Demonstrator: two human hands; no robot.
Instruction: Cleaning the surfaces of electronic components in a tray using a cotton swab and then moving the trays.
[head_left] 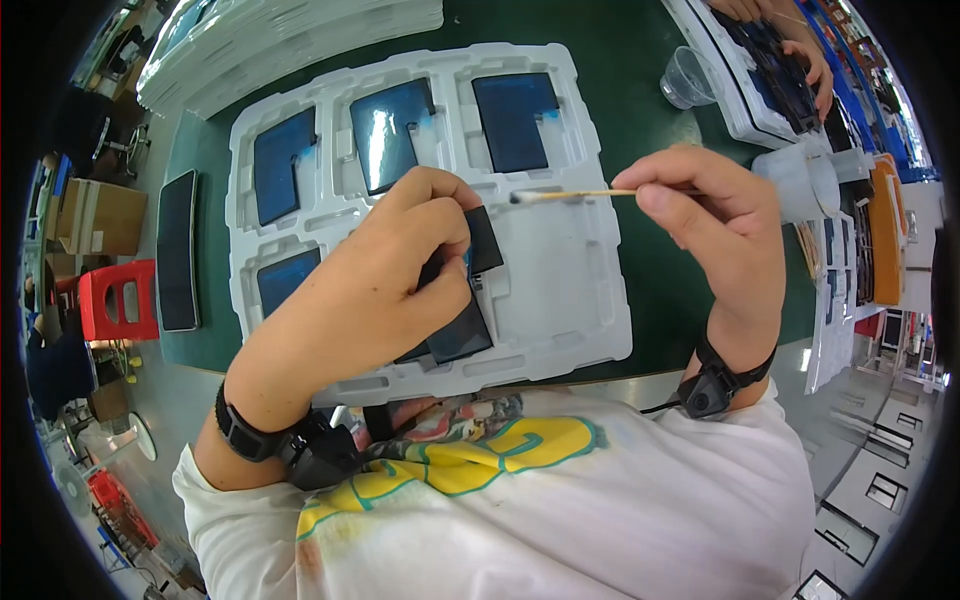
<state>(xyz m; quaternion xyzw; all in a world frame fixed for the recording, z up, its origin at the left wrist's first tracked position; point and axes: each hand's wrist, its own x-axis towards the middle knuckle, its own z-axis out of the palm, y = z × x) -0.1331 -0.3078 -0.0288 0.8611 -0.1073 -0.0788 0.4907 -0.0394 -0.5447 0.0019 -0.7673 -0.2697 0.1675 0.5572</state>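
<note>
My right hand (706, 203) pinches a cotton swab (575, 194) by its wooden stick, its darkened tip pointing left over the tray. A flat black battery-like piece (484, 240) is gripped between the thumb and fingers of my left hand (405, 255), which hides much of it. The swab tip is a little to the right of that piece, apart from it. Below my left hand another flat dark piece (460, 335) shows in part; whether the two are joined I cannot tell. Both hands are above a white moulded tray (560, 290) holding several flat L-shaped dark-blue pieces (510, 120).
Stacked white trays (290, 50) stand at the far left. A phone (178, 250) lies on the green table (640, 130) at left. At right are a clear plastic cup (686, 80), a translucent container (797, 184) and another person's hands (812, 75) over dark parts.
</note>
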